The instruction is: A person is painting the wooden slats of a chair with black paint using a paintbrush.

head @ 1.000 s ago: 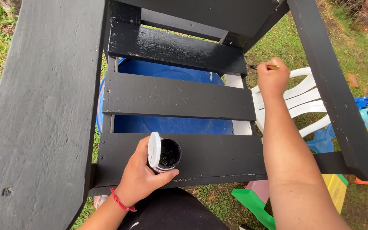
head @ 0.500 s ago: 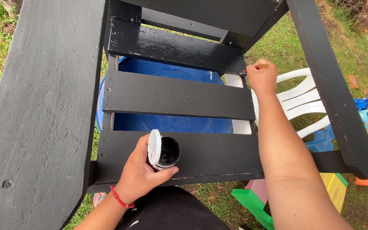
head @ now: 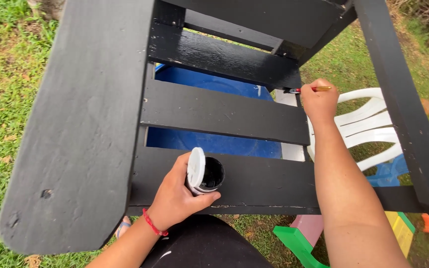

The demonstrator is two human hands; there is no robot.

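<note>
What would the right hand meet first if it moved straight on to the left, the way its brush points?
Probably the black slat of the wooden frame: the brush in the right hand already has its tip at that slat's right end, though depth is hard to judge.

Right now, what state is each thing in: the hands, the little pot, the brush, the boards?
left hand: grip closed round the paint pot
paint pot: open, lid tipped up at its side, black inside
right hand: pinching the brush
brush: tip at the wet slat's end
upper slat: glossy black
white chair: behind, upright
</note>
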